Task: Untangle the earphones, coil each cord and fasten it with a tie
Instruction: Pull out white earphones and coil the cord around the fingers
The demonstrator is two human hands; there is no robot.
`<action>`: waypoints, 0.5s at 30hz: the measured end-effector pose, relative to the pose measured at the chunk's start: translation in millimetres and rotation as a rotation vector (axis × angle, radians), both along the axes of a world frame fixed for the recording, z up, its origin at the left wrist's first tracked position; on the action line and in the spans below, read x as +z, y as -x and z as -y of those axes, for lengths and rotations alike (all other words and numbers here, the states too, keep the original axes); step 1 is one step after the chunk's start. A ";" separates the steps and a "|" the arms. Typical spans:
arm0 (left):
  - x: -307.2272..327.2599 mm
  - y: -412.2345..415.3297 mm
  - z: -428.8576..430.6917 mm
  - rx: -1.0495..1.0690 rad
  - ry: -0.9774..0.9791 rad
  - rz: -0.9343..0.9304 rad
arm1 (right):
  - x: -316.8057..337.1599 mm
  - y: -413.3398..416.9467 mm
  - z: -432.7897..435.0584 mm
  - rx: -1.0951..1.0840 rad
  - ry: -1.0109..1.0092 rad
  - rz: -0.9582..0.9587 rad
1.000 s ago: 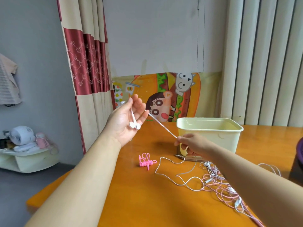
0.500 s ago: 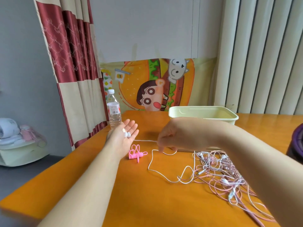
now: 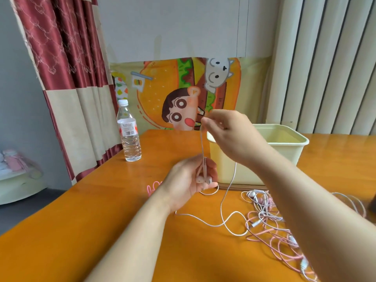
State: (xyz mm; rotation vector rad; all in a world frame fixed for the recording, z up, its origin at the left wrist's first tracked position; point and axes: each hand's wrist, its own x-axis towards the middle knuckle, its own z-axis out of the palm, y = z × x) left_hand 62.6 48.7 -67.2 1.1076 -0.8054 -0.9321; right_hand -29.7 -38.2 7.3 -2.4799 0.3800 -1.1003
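White cord [image 3: 202, 145]: taut and upright between both hands over the middle of the orange tabletop [image 3: 101, 220]; slack drops from the right hand and loops on the wood.
Left hand [image 3: 187, 184]: fingers curled round the cord, two earbuds [image 3: 204, 180] against the palm.
Right hand [image 3: 230, 135]: above the left, fingertips pinching the cord.
Tangle [image 3: 270, 220]: pink and white earphones heaped toward the right edge.
Pink ties [image 3: 151, 186]: just behind the left hand, partly hidden.
Cream bin [image 3: 289, 151]: far right side.
Bottle [image 3: 130, 139]: upright, far left corner.

Left grip [image 3: 189, 180], right grip [image 3: 230, 135], forearms [image 3: 130, 237]: seemingly bare.
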 end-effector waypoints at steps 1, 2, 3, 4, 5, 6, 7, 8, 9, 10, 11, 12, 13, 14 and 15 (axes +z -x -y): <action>-3.1 -0.5 3.1 -0.010 0.013 -0.019 | -5.9 -5.8 7.1 -0.020 -0.046 0.019; -4.3 0.5 3.9 -0.016 0.026 -0.042 | -10.7 -9.4 11.8 -0.032 -0.090 0.043; -6.1 -0.1 5.7 -0.030 0.042 -0.075 | -16.6 -14.9 17.5 -0.036 -0.132 0.062; -7.1 -0.9 6.0 -0.053 0.055 -0.102 | -21.7 -19.2 22.1 -0.040 -0.170 0.073; -7.4 -2.0 5.4 -0.084 0.070 -0.124 | -27.3 -23.8 26.0 -0.044 -0.205 0.072; -7.1 -4.6 3.7 -0.116 0.092 -0.149 | -33.9 -28.0 28.9 -0.043 -0.245 0.062; -4.5 -6.1 1.8 -0.139 0.126 -0.179 | -39.6 -29.6 30.9 -0.041 -0.280 0.048; -3.6 -10.2 0.2 -0.137 0.164 -0.224 | -47.1 -32.8 32.0 -0.037 -0.313 0.014; -2.0 -14.3 -1.0 -0.115 0.201 -0.270 | -53.7 -35.1 32.8 -0.035 -0.330 -0.041; -2.0 -21.0 -2.7 -0.075 0.237 -0.321 | -60.1 -38.6 31.3 -0.022 -0.335 -0.123; -1.7 -27.0 -3.6 -0.032 0.268 -0.367 | -64.8 -40.9 29.3 0.001 -0.331 -0.220; -2.5 -33.6 -4.6 0.015 0.291 -0.401 | -68.2 -43.4 25.8 0.040 -0.326 -0.319; -3.2 -39.6 -5.2 0.063 0.311 -0.424 | -69.4 -44.7 21.5 0.083 -0.324 -0.410; -4.6 -45.0 -5.7 0.112 0.326 -0.442 | -69.7 -45.5 17.0 0.124 -0.326 -0.487; -5.6 -49.6 -5.6 0.159 0.341 -0.452 | -68.8 -45.5 13.2 0.159 -0.324 -0.544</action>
